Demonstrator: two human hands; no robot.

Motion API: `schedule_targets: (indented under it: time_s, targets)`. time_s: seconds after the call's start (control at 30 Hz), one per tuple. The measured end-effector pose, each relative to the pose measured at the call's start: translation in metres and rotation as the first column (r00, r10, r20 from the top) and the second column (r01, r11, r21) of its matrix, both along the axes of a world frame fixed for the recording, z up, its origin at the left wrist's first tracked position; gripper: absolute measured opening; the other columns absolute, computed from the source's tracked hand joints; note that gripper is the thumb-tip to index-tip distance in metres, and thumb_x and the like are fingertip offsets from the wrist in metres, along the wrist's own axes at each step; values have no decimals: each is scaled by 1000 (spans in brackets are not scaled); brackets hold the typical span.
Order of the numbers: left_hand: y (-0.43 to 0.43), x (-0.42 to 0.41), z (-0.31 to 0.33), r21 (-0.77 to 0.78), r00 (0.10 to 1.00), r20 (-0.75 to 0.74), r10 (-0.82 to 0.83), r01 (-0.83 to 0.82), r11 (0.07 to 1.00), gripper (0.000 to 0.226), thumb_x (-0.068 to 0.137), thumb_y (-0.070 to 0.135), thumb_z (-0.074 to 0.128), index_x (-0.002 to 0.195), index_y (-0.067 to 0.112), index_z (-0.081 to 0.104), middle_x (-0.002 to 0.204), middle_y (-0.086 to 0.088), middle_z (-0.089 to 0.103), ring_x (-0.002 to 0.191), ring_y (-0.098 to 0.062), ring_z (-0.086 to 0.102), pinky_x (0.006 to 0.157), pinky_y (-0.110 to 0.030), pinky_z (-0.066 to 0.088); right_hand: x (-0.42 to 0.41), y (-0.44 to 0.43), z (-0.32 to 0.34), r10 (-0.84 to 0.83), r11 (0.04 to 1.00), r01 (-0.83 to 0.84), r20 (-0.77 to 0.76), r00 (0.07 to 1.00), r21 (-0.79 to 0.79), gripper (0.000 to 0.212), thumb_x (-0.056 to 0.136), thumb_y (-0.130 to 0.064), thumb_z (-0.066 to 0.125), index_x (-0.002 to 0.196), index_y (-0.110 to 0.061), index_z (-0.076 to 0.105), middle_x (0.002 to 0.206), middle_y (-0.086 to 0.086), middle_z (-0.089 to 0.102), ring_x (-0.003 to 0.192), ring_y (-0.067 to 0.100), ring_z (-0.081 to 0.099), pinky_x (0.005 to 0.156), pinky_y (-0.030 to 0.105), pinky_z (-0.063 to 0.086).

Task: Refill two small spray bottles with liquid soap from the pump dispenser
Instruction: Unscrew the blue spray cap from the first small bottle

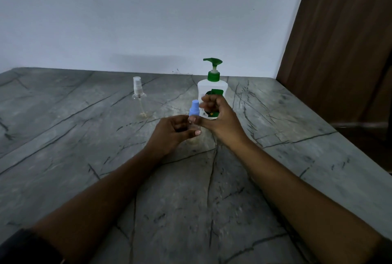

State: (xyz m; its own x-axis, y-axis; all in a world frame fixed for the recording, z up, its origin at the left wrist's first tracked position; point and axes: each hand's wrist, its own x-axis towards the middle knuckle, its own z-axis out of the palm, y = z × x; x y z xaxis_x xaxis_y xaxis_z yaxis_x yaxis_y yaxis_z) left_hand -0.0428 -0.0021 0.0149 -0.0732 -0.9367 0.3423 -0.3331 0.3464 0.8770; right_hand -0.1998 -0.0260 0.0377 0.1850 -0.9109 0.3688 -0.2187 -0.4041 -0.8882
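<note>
A small clear spray bottle with a blue spray top [194,108] stands at the table's middle. My left hand [172,131] grips its clear body, which is mostly hidden. My right hand [218,118] has its thumb at the neck under the blue top and its curled fingers beside that top. Right behind stands the white pump dispenser [212,85] with a green pump head, upright. A second clear spray bottle [139,99] with a clear top stands apart at the left, a little yellowish liquid at its bottom.
The grey veined stone table [191,189] runs to a white wall at the back. A brown wooden panel [339,41] rises at the right, past the table's right edge.
</note>
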Motion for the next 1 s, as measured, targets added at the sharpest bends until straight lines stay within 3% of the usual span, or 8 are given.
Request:
schedule_targets:
  time_s: [0.1, 0.2, 0.4, 0.53, 0.67, 0.77, 0.93, 1.0]
  targets:
    - [1, -1, 0, -6, 1000, 4, -1, 1, 1000, 30, 74, 18, 76, 102, 22, 69, 86, 5, 74, 79, -6, 69, 72, -9, 48, 7, 4, -3, -108, 988, 107, -1, 994, -111, 40, 69, -25, 85, 94, -19, 54, 84, -13, 58, 84, 1, 55, 73, 9, 42]
    - [1, -1, 0, -4, 1000, -3, 0, 0, 1000, 32, 74, 17, 76, 104, 22, 68, 86, 9, 74, 79, -4, 69, 71, -7, 46, 12, 3, -6, -102, 983, 102, 9, 995, -153, 32, 70, -19, 84, 84, -20, 56, 78, -15, 58, 79, -1, 55, 71, 12, 43]
    - [0, -1, -1, 26, 1000, -16, -8, 8, 1000, 29, 74, 18, 75, 103, 19, 70, 87, 4, 74, 80, -9, 70, 73, -11, 50, 2, -6, -3, 169, 985, -170, 102, 980, 7, 40, 81, 4, 68, 101, -29, 58, 100, 0, 69, 97, 10, 65, 86, 29, 51]
    - [1, -1, 1, 27, 1000, -7, -6, 6, 1000, 29, 75, 18, 75, 103, 22, 68, 87, 7, 74, 80, -5, 69, 71, -6, 46, -1, -6, -2, 209, 974, -213, 61, 976, 82, 52, 78, -6, 75, 120, -26, 52, 125, -1, 60, 123, 11, 52, 102, 30, 42]
    - [3, -2, 2, 12, 1000, -15, -5, 5, 1000, 28, 74, 17, 75, 100, 25, 68, 86, 7, 74, 80, -4, 69, 70, -7, 46, 4, 0, -4, -45, 998, 48, 57, 997, -42, 39, 70, -22, 84, 98, -20, 56, 89, -11, 61, 88, 3, 58, 80, 14, 46]
    - [2, -2, 1, 3, 1000, -19, -1, 1, 1000, 30, 73, 16, 76, 102, 22, 69, 85, 9, 74, 80, -2, 68, 70, -7, 45, 11, -1, -6, -77, 991, 80, 25, 997, -110, 32, 69, -21, 85, 89, -18, 59, 78, -14, 58, 76, -1, 55, 68, 9, 42]
    - [1, -2, 1, 17, 1000, -25, -13, 14, 1000, 30, 74, 16, 75, 103, 21, 69, 88, 7, 74, 81, -5, 69, 71, -8, 47, 9, -3, -3, 67, 998, -66, 42, 997, -23, 35, 81, -7, 73, 108, -23, 57, 104, -1, 68, 102, 10, 63, 89, 30, 52]
    - [0, -2, 0, 27, 1000, -13, -15, 16, 1000, 33, 74, 17, 75, 106, 20, 68, 90, 7, 74, 82, -6, 69, 74, -9, 47, 9, -4, -3, 185, 981, -189, 86, 979, 34, 41, 83, 2, 68, 114, -21, 52, 115, 7, 65, 110, 14, 62, 88, 28, 53]
